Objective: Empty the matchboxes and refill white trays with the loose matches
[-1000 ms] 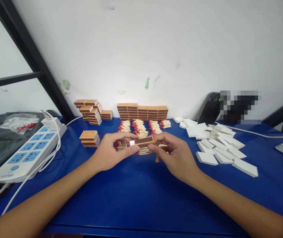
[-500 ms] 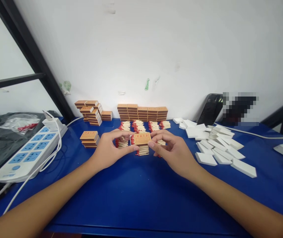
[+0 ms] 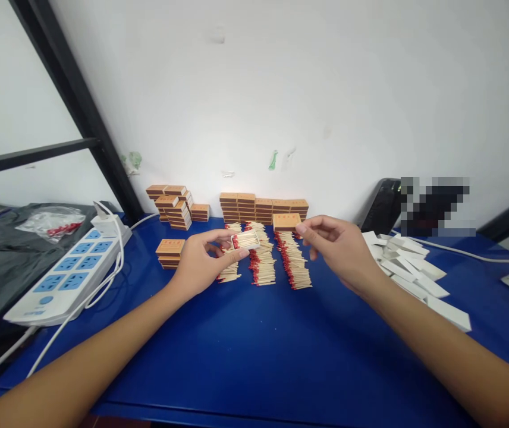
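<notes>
My left hand (image 3: 207, 258) pinches a small white matchbox tray (image 3: 245, 240) filled with red-tipped matches, held above the blue table. To the right, my right hand (image 3: 330, 244) grips an orange matchbox sleeve (image 3: 286, 222) by its right end, apart from the tray. Whether anything is inside that sleeve is hidden. Below and between my hands lie rows of loose matches (image 3: 262, 264), with another row of matches (image 3: 297, 264) under the sleeve. A short stack of orange matchboxes (image 3: 169, 252) stands just left of my left hand.
Matchbox stacks (image 3: 178, 208) and a low matchbox wall (image 3: 263, 208) stand at the back. White trays (image 3: 408, 261) are heaped at the right, near a dark phone (image 3: 383, 205) leaning on the wall. A power strip (image 3: 69, 267) with cables lies at the left on the blue table (image 3: 254, 356).
The tray of matches and the sleeve, together before, are now apart. My right hand has moved right and up with the sleeve; my left keeps the tray. The view has shifted slightly.
</notes>
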A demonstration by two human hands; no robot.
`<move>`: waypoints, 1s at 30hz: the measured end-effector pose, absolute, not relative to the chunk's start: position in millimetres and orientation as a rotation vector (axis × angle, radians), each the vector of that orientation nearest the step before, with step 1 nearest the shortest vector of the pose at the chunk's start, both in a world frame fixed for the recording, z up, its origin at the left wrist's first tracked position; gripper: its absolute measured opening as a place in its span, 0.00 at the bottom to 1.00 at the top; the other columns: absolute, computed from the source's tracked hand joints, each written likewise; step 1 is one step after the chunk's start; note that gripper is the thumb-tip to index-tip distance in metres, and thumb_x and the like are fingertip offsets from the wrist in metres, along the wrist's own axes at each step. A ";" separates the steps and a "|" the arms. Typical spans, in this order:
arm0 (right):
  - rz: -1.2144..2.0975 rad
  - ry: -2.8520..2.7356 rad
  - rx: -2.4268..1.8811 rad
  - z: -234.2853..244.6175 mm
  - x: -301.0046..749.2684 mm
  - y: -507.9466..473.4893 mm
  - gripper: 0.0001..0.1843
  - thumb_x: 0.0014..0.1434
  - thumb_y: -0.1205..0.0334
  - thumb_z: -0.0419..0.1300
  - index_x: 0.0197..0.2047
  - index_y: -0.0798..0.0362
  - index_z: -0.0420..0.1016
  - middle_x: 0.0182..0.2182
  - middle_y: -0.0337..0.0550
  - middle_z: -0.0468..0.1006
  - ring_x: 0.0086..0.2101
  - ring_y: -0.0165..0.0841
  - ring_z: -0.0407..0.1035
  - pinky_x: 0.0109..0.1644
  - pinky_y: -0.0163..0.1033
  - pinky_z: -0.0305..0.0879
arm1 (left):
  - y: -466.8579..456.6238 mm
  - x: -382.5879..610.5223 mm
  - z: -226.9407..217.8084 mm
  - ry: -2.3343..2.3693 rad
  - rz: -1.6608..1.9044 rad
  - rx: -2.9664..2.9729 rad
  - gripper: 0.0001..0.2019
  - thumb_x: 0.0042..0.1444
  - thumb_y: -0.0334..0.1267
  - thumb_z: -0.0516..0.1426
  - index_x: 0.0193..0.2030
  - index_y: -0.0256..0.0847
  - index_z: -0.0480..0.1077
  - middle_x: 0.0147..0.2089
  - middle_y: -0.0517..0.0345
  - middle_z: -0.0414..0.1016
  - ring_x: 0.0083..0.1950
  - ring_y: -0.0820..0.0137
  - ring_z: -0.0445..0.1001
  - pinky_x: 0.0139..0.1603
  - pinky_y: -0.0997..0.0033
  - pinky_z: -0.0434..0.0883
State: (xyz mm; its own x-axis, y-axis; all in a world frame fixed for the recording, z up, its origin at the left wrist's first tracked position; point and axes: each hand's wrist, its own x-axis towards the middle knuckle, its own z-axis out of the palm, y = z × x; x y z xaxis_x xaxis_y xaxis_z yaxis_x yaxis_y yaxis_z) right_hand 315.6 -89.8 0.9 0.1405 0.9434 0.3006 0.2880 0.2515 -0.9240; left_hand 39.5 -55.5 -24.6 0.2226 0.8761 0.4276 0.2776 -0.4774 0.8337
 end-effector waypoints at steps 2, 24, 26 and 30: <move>0.691 -1.340 -1.314 2.9 318.4 -67.5 0.31 0.50 0.31 0.74 0.36 0.53 0.81 0.27 0.42 0.77 0.23 0.30 0.67 0.22 0.37 0.68 | -55.6 39.1 -25.0 1.082 1.255 1.899 0.27 0.50 0.54 0.74 0.51 0.39 0.84 0.36 0.53 0.81 0.32 0.69 0.76 0.31 0.70 0.75; 0.159 -1.604 -1.624 6.3 301.5 33.6 0.09 0.59 0.58 0.67 0.34 0.54 0.86 0.33 0.48 0.86 0.33 0.38 0.76 0.43 0.43 0.69 | -63.9 42.9 -30.2 1.132 1.175 1.933 0.28 0.49 0.59 0.73 0.51 0.44 0.84 0.34 0.56 0.78 0.30 0.70 0.70 0.33 0.69 0.72; 0.156 -1.618 -1.604 6.7 301.4 32.2 0.09 0.59 0.57 0.68 0.36 0.55 0.85 0.33 0.48 0.86 0.33 0.38 0.75 0.44 0.43 0.69 | -63.6 43.1 -30.2 1.114 1.172 1.940 0.28 0.49 0.59 0.73 0.51 0.44 0.84 0.34 0.57 0.78 0.30 0.70 0.70 0.32 0.69 0.71; 0.137 -1.679 -1.482 6.3 304.7 3.8 0.13 0.62 0.53 0.66 0.41 0.54 0.84 0.36 0.48 0.84 0.33 0.37 0.73 0.43 0.44 0.69 | -64.1 43.0 -30.2 1.093 1.168 1.957 0.27 0.50 0.59 0.73 0.51 0.43 0.84 0.34 0.57 0.78 0.30 0.70 0.70 0.32 0.69 0.70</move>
